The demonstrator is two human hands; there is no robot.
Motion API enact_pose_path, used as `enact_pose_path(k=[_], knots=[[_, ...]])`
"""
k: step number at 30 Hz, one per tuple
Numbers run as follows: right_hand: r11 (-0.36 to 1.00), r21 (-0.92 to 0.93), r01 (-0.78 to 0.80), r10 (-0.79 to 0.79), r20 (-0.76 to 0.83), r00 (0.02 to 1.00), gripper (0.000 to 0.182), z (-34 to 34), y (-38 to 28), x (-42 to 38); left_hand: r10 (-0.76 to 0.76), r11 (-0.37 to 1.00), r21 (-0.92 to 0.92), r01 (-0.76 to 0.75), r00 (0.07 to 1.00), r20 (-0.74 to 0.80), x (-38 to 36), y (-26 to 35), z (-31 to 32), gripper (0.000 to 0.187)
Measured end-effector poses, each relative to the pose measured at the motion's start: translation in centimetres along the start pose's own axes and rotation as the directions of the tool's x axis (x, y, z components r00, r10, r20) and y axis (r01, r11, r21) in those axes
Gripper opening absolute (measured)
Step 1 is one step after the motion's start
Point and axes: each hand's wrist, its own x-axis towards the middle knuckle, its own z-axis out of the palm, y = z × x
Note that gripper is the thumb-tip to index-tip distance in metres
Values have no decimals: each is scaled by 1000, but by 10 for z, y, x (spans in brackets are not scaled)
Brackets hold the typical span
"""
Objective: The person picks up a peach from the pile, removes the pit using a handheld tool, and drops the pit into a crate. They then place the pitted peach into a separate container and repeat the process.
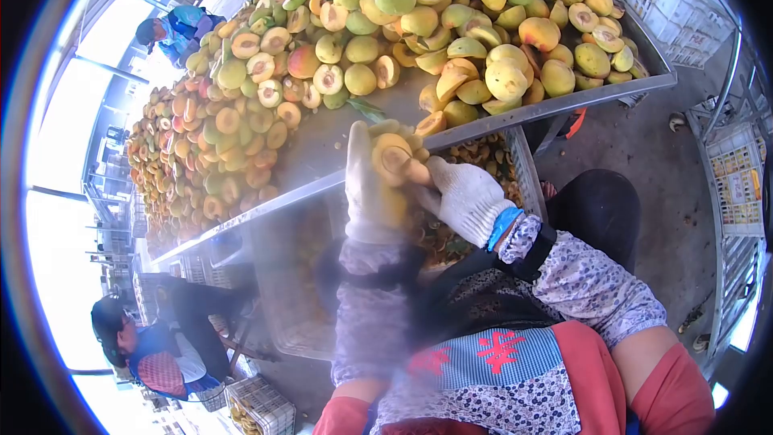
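Note:
In front of me, at the edge of the metal table, my left hand [372, 185] in a white glove is closed around a yellow peach half [393, 157], its cut face turned up. My right hand [471, 197], also gloved, is closed beside it, thumb and fingers close to the fruit. A short tan, rounded piece [417, 172] reaches from the right hand to the cut face; I cannot tell whether it is a tool handle or a fingertip. Whole and halved peaches [483, 48] lie heaped on the metal table [314, 149] just beyond both hands.
Below the table edge, a crate [525, 173] holds fruit scraps. White plastic crates [656, 8] are stacked at the right, with another crate [741, 181] nearer. One person [161, 346] sits at the lower left; another person [181, 32] is across the table.

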Motion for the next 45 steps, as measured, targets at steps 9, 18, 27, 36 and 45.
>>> enact_pose_path(k=[9,18,27,36,45], knots=[[999,-9,36,-35,37,999,33,1,11,-1,212,846,412,-338,923,322,-1,-3,-18,45],[719,677,-158,44,182,982,31,20,-1,-11,306,637,624,-453,891,334,-11,-2,1,41],[918,395,-30,-24,131,991,31,-7,10,-5,227,767,485,-420,885,407,-12,10,-1,46],[719,677,-158,-18,246,969,29,20,-7,-9,533,415,629,-657,736,418,4,-12,-17,45],[926,377,-16,-9,63,998,29,16,5,-6,48,979,192,-69,992,113,7,6,-15,43]])
